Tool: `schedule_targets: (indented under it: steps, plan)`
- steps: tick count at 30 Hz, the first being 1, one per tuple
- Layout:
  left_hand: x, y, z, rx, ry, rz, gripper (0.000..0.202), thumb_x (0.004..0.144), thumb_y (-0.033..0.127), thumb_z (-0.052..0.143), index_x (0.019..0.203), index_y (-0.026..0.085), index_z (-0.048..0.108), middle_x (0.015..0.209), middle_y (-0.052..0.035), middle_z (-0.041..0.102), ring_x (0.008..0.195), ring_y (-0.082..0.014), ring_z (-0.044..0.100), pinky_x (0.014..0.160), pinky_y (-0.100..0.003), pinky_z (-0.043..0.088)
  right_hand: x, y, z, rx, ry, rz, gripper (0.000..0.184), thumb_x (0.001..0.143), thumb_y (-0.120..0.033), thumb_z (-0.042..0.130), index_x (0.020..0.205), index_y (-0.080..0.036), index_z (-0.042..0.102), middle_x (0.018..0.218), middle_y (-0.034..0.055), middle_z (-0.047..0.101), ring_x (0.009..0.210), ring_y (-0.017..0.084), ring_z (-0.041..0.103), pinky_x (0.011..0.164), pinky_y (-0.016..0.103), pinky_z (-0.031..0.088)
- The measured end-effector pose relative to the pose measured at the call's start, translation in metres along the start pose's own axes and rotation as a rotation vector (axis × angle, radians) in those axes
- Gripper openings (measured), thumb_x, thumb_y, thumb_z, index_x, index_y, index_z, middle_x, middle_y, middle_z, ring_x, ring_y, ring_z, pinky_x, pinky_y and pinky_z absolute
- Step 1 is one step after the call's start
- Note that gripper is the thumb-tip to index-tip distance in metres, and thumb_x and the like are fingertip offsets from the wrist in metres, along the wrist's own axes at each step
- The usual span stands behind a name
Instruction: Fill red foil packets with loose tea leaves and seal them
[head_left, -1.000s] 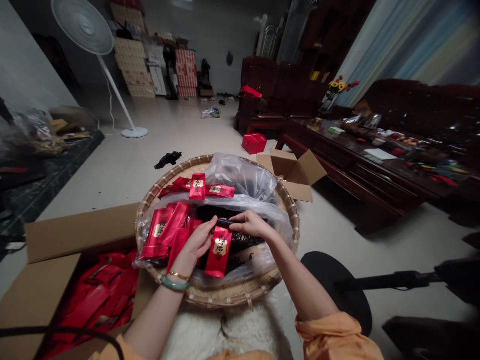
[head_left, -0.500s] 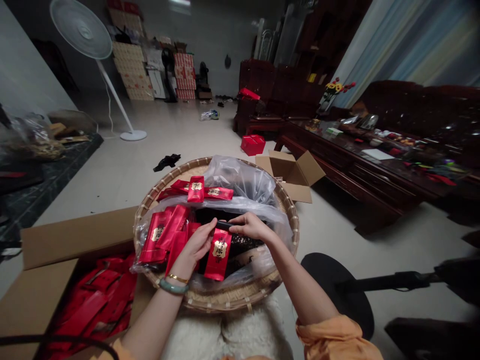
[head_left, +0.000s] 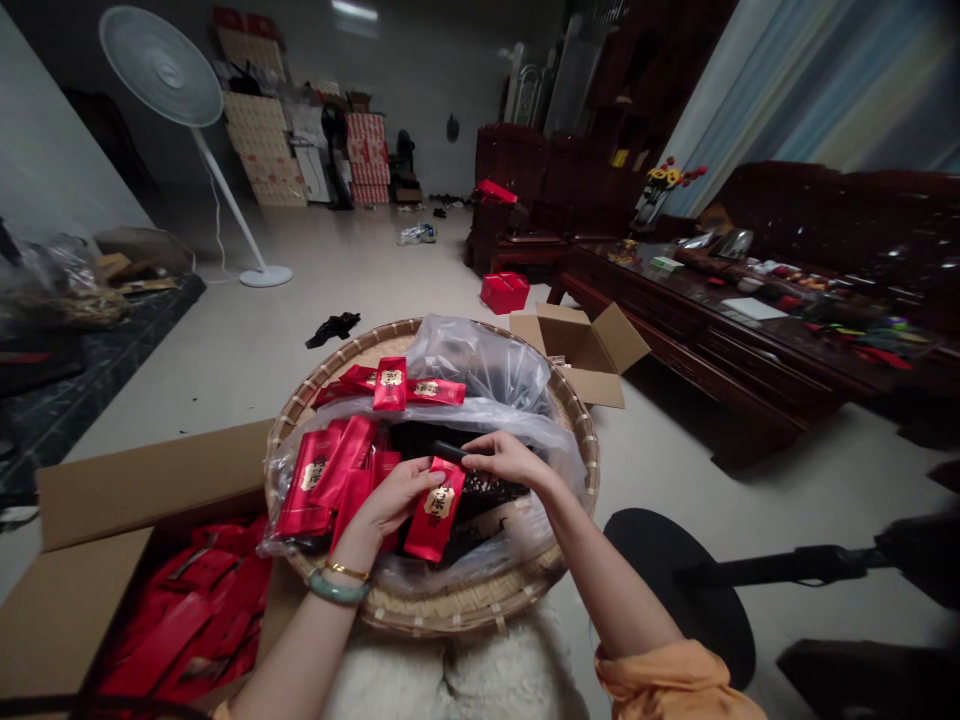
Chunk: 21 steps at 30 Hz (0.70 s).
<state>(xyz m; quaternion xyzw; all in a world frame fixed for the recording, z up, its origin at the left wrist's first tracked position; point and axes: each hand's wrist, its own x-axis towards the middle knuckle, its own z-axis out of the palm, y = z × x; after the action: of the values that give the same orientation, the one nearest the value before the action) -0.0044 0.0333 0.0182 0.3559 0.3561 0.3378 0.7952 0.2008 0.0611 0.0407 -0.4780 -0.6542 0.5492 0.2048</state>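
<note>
I looked down across the pale floor [head_left: 225, 340] of a long room, with a dark wooden table [head_left: 697, 340] off to my right. Before me lay a round bamboo basket [head_left: 465, 615], lined with a clear plastic bag [head_left: 480, 365] that kept the dark loose contents [head_left: 487, 490] off the weave. An open cardboard box [head_left: 142, 480] full of red sachets [head_left: 180, 620] stood against its near left side, within easy reach. My left grip [head_left: 394, 505] was closed on the top of one red sachet [head_left: 429, 510], holding it slightly tilted over the basket. My right grip [head_left: 506, 460] was narrow, its fingertips pinching a small dark stick [head_left: 448, 451] just above that sachet.
</note>
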Motion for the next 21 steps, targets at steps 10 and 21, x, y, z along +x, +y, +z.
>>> schedule_targets:
  steps: [10,21]
  plan:
    - [-0.001,0.001,0.0,-0.04,0.056,-0.015,0.034,0.068,0.026,0.077,0.097,0.01,0.068,0.079,-0.0099,0.073,0.064,-0.0164,0.068,0.063,-0.024,0.051,-0.012,0.007,-0.012,0.239,0.019,0.004,0.05,0.069,-0.055,0.067,0.097,-0.013,0.07,0.075,0.0025,0.066,0.051,0.007,0.046,0.045,0.019,0.032]
    - [0.006,0.001,-0.001,-0.15,0.325,0.168,0.036,0.059,0.023,0.081,0.091,0.012,0.066,0.07,-0.0041,0.072,0.059,-0.0158,0.067,0.059,-0.025,0.054,-0.027,0.05,-0.02,-0.379,0.297,0.077,0.048,0.073,-0.038,0.069,0.115,-0.014,0.063,0.109,0.0112,0.067,0.095,0.026,0.062,0.079,0.032,0.047]
